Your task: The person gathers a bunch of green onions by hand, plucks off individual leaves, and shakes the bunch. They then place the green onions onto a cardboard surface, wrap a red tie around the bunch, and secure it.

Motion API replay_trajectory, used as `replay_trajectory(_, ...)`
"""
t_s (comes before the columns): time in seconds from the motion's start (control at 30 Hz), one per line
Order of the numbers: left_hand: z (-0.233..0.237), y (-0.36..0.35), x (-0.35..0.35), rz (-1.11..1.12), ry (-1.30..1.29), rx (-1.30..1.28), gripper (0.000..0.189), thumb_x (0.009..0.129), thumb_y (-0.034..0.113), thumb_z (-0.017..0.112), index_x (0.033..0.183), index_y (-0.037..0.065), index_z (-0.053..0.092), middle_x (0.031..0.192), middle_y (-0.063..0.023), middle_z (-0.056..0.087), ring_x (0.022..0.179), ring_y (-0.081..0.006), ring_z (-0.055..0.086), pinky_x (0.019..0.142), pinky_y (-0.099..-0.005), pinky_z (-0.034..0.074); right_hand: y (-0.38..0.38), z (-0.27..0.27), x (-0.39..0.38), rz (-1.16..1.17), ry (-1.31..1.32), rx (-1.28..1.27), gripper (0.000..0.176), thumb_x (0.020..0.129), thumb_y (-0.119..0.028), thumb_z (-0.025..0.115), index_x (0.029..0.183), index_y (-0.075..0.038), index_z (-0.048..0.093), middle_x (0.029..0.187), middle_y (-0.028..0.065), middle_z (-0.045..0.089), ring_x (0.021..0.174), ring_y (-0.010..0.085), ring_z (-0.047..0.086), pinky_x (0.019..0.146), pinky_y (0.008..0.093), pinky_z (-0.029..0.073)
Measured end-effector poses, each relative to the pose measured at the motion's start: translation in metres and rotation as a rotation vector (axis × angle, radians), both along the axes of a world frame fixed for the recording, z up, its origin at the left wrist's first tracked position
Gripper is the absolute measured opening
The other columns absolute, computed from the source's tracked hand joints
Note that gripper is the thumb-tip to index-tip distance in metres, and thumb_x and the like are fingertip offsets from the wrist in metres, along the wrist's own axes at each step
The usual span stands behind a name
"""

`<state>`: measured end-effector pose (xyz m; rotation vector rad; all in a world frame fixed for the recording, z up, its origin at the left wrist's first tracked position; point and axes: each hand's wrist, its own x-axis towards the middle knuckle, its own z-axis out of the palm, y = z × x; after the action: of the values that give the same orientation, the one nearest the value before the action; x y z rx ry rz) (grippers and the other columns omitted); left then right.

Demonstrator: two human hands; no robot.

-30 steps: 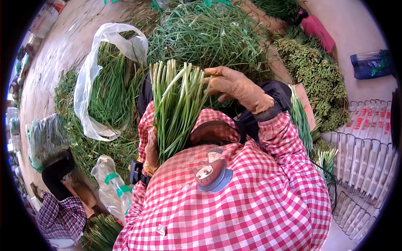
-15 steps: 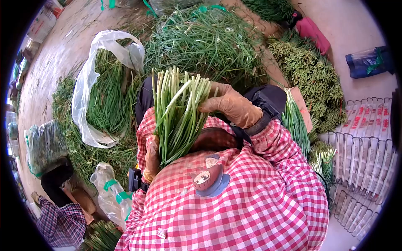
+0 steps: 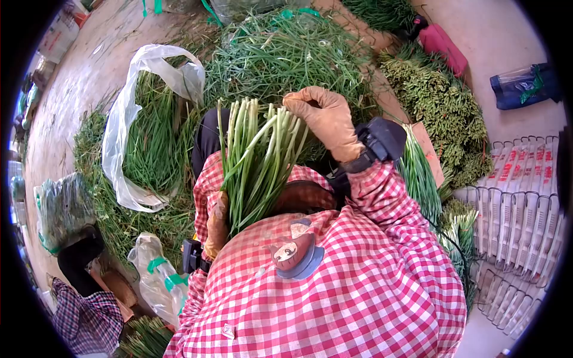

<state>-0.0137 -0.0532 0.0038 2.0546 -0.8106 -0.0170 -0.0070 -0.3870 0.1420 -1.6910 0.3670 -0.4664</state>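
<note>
A thick bunch of chives (image 3: pixel 253 167), pale cut ends up, stands before my checked shirt. My left hand (image 3: pixel 216 230), in a brownish glove, is closed around its lower left side; the bunch hides part of the fingers. At the upper right of the stalks is my right hand (image 3: pixel 328 122), also gloved, thumb and forefinger pinched together beside the cut ends. Whatever those fingertips may hold is too small to make out. Behind the bunch lies a big heap of loose green leaves (image 3: pixel 286 59).
An open clear plastic bag (image 3: pixel 119 161) lies over greens at left. Tied bundles with knobbly tips (image 3: pixel 439 107) are stacked at right, near a pink object (image 3: pixel 443 48) and wire-edged white racks (image 3: pixel 519 209). Another person's checked sleeve (image 3: pixel 86 316) shows at lower left.
My right hand has come off the side of the bunch and risen up and to the right, its fingers now pinched. The left hand keeps its hold on the chives.
</note>
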Motion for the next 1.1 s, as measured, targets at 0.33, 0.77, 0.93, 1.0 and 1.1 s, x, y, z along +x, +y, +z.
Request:
replay_trajectory(0.33,-0.009,0.003,0.001,0.002,-0.061,0.037,0.037,0.097,0.02,0.042,0.129,0.003,0.046,0.127,-0.009,0.051,0.112,-0.0191,0.049,0.095,-0.0291,0.038,-0.014,0.06,-0.02,0.339,0.544,-0.233,0.068,0.068,-0.065,0.069,0.1,-0.005,0.063,0.095,0.0133,0.065,0.084,0.0236,0.063,0.078,0.0369,0.051)
replay_trajectory(0.77,-0.011,0.007,0.001,0.005,-0.116,0.079,0.038,0.098,0.016,0.038,0.133,0.003,0.044,0.132,-0.0111,0.049,0.118,-0.0214,0.049,0.099,-0.0301,0.037,0.002,0.017,-0.033,0.307,0.111,0.766,0.013,0.082,-0.012,0.067,0.09,-0.002,0.069,0.084,0.0046,0.068,0.081,0.0126,0.061,0.079,0.0261,0.046)
replay_trajectory(0.93,-0.015,0.01,0.001,0.023,-0.137,0.097,0.038,0.099,0.015,0.037,0.134,0.003,0.043,0.134,-0.0119,0.048,0.12,-0.0222,0.049,0.1,-0.0305,0.037,-0.022,0.031,-0.031,0.16,-0.035,0.78,0.014,0.086,-0.012,0.061,0.094,-0.001,0.063,0.091,0.0082,0.066,0.087,0.0188,0.062,0.084,0.0321,0.05)
replay_trajectory(1.0,-0.017,0.011,-0.001,0.04,-0.139,0.113,0.038,0.099,0.015,0.036,0.135,0.003,0.043,0.135,-0.0122,0.048,0.121,-0.0226,0.049,0.101,-0.0307,0.037,-0.057,0.041,-0.028,0.338,-0.313,0.903,0.017,0.09,-0.017,0.058,0.095,-0.002,0.059,0.086,0.0058,0.06,0.084,0.0216,0.062,0.081,0.0331,0.052)
replay_trajectory(1.1,-0.015,0.011,-0.002,0.056,-0.143,0.127,0.039,0.099,0.014,0.035,0.136,0.003,0.042,0.136,-0.0127,0.048,0.122,-0.0231,0.049,0.102,-0.0309,0.037,-0.099,0.037,-0.032,-0.144,-0.139,0.413,0.028,0.086,-0.026,0.066,0.101,-0.002,0.064,0.082,0.0043,0.062,0.081,0.0156,0.06,0.075,0.0286,0.052)
